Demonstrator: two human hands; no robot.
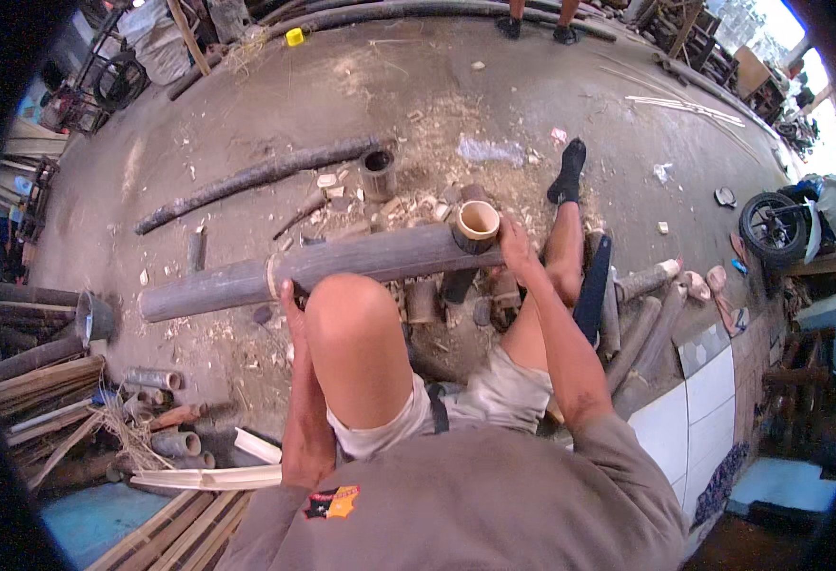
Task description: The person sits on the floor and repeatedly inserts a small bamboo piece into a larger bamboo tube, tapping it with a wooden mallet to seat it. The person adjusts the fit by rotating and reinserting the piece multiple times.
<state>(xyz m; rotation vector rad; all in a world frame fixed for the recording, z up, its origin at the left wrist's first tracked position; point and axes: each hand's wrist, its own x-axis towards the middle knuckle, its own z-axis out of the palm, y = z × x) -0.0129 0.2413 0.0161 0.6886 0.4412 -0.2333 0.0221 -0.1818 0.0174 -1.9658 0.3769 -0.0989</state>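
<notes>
A long, thick, grey-brown bamboo pole lies crosswise in front of my knees. At its right end a short hollow bamboo section stands upright, its pale cut rim facing up. My right hand is closed at that end of the pole, its fingertips against the short section's side; the fingers' undersides are hidden. My left hand holds the pole's near side, left of the middle by a pale ring, with the thumb up and the other fingers partly hidden by my raised knee.
Wood chips and another upright bamboo piece lie beyond the pole, near a long dark pole. Cut bamboo tubes and strips are stacked at left. White tiles and a motorbike wheel are at right. Another person's feet stand at the back.
</notes>
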